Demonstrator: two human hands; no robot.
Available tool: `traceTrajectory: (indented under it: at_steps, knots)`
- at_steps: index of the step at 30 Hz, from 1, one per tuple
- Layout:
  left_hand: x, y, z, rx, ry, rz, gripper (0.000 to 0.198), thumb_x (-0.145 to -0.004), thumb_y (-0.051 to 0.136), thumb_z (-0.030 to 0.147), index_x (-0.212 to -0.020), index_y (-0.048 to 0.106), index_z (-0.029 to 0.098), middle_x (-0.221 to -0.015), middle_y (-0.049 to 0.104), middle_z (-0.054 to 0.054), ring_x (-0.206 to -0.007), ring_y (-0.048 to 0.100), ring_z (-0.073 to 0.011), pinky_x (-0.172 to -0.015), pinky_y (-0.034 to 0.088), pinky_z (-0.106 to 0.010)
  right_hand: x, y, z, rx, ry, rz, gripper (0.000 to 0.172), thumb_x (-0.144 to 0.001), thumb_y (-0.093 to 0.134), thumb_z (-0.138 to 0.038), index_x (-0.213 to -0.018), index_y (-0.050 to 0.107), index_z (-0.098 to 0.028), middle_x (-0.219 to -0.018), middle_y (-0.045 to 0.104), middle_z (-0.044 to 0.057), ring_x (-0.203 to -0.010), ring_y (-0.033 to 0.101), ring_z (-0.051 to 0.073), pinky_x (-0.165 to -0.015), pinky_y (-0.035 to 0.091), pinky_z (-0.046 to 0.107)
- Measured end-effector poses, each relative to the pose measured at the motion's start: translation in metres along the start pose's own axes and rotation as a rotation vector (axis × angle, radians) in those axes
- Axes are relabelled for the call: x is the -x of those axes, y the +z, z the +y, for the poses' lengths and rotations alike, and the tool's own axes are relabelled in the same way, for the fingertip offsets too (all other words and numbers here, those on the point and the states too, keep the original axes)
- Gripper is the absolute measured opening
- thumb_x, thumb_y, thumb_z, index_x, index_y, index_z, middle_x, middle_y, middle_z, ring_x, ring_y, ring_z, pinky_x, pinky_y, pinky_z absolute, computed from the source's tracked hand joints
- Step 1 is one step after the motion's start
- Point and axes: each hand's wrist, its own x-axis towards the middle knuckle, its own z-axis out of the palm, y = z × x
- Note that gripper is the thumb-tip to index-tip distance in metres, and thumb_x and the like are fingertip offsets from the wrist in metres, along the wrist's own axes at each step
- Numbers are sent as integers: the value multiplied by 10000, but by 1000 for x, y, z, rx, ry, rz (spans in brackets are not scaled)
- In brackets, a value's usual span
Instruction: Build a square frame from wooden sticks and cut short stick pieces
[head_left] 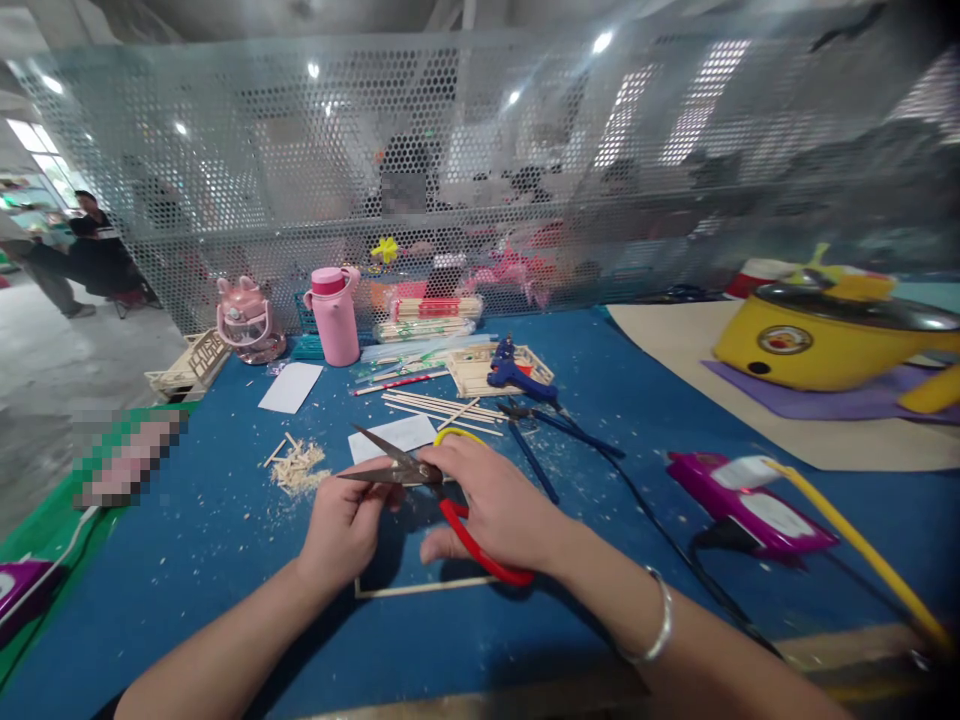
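Observation:
My right hand (506, 495) grips a pair of scissors (401, 462) with red and yellow handles, its blades parted and pointing left. Under the blades, my left hand (341, 525) is closed in a pinch; whatever is between its fingers is hidden. Below both hands, thin wooden strips (427, 590) form a corner on the blue tabletop, partly covered by the hands. A white card (390, 440) lies just beyond the blades. Left of it is a small heap of cut wood bits (298, 466).
Behind the hands lie loose sticks (427, 402), blue-handled pliers (536, 462) and a blue glue gun (521, 377) by a wooden frame. A pink bottle (336, 320) stands at the back. At right are a purple power strip (750, 505), cables and a yellow electric pot (817, 345).

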Motion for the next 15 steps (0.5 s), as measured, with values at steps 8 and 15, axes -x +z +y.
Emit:
traceTrajectory:
  at_steps: [8, 15]
  knots:
    - [-4, 5, 4, 313, -233, 44, 257, -777, 579, 404, -779, 614, 149, -610, 626, -7, -529, 554, -107, -553, 447, -222, -1, 5, -2, -128, 126, 10, 429, -717, 595, -577, -881, 628, -181, -690, 630, 9, -581, 519, 122, -547, 376, 218]
    - [-11, 6, 3, 879, -637, 42, 372, -587, 780, 383, -798, 587, 145, -786, 682, -50, -723, 639, -131, -651, 494, -224, -5, 10, 9, -158, 259, 259, 334, -743, 607, -444, -903, 600, -151, -620, 562, -11, -527, 452, 109, -523, 387, 226]
